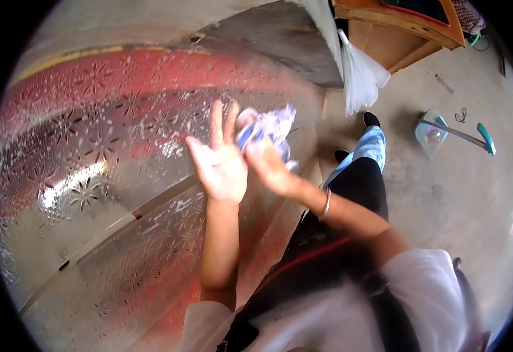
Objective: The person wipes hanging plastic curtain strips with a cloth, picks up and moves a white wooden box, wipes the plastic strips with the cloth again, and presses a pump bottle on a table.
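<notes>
My left hand (226,173) is raised with its palm showing and its fingers spread; a whitish patch lies on the palm near the thumb. Close beside it, my right hand (271,170), with a bracelet on the wrist, grips a crumpled white, blue and pink cloth (271,126), blurred by motion. Part of the cloth overlaps the left hand's fingers in this view. Behind both hands stretches a shiny metal panel (116,158) with a cut or stamped flower pattern, wet with drops and whitish suds and reflecting red.
A seam strip (107,234) crosses the panel. To the right, a dustpan (431,134) and a teal-ended handle (485,139) lie on the concrete floor (444,199). A white plastic bag (359,76) hangs by a wooden table (400,26). My feet stand below it.
</notes>
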